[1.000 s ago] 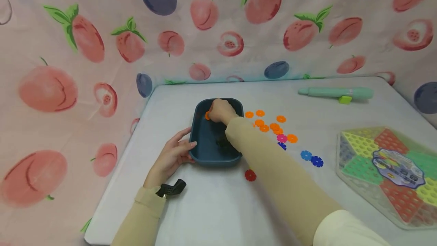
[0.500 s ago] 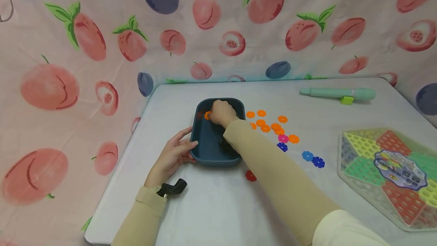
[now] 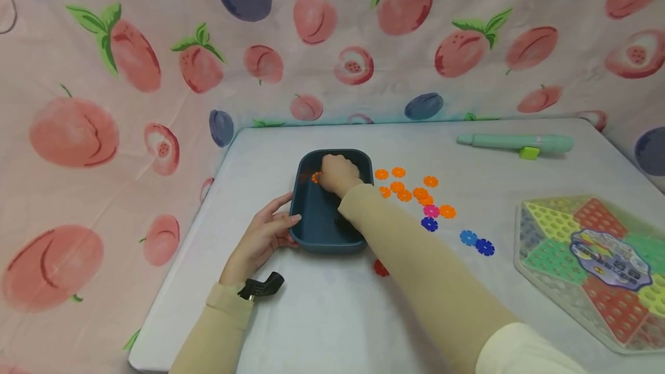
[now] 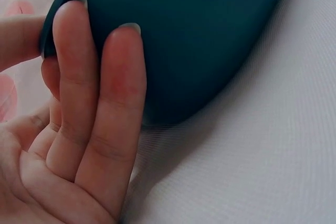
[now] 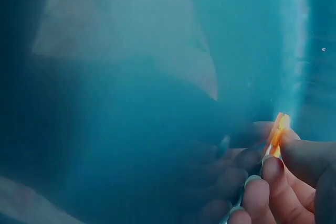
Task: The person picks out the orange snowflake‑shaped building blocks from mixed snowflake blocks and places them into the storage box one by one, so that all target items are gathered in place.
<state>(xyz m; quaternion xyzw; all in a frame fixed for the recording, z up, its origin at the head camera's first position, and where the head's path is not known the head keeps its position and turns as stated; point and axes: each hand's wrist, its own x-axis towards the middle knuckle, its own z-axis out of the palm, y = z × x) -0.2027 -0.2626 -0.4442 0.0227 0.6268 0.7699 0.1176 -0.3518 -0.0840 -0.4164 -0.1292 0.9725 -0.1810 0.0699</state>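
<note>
A dark blue rectangular tray [image 3: 327, 248] sits on the white table. My left hand [image 3: 262, 238] holds its left side, thumb at the rim and fingers along the outer wall [image 4: 199, 40], as the left wrist view shows up close. Inside the tray, near its far end, my right hand [image 3: 339, 175] pinches an orange snowflake disc [image 3: 316, 178] between thumb and fingers. In the right wrist view the disc [image 5: 277, 134] stands edge-on, with the fingertips right at the tray's shiny inner surface, which mirrors them.
Several orange discs [image 3: 404, 195] lie right of the tray, with a pink disc [image 3: 431, 211] and blue discs [image 3: 485, 247]. A red disc [image 3: 381, 268] lies partly under the right sleeve. Farther right are a clear hexagonal box [image 3: 582, 270] with coloured panels and a mint-green stick-like object [image 3: 519, 142].
The right hand has shifted very slightly toward the person inside the tray, still pinching the orange disc. The left hand keeps its hold, and the head view has turned a little.
</note>
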